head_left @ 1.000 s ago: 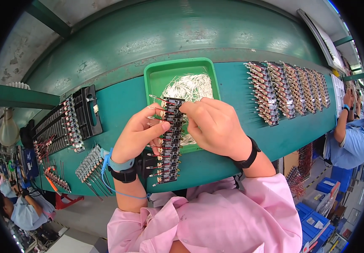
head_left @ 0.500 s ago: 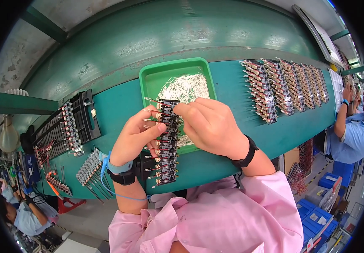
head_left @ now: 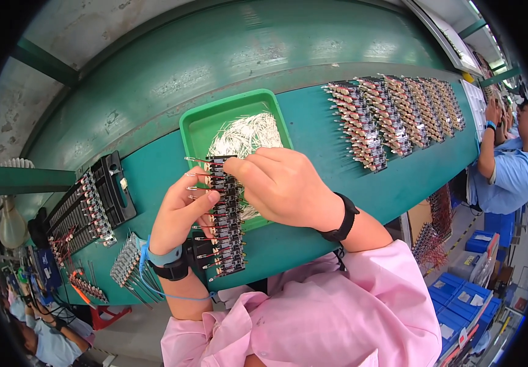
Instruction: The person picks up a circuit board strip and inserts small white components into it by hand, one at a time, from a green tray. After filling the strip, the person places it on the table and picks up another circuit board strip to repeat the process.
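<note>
In front of me, over the near edge of a green tray [head_left: 187,131], is a long strip of small black circuit boards [head_left: 226,229]. Short red leads with small clear tips stick out along its left side. My left hand [head_left: 181,211] grips the strip from the left, its thumb lying across the front and its other fingers partly hidden behind. At the upper end, my right hand [head_left: 288,189] is closed, thumb and forefinger pressed against the strip's right edge. Whatever those fingertips pinch is hidden. A pile of thin white pieces [head_left: 245,134] lies in the tray.
Several rows of similar assembled strips [head_left: 362,125] stand at the right of the green bench [head_left: 300,241]. To the left lie a black slotted rack [head_left: 117,183], metal-pinned parts [head_left: 128,260] and orange-handled pliers [head_left: 80,295]. A blue cord [head_left: 184,298] runs from my left wrist. Co-workers sit on both sides.
The whole view has shifted, so bench, tray and strip appear further left. Both hands keep nearly the same places on the strip.
</note>
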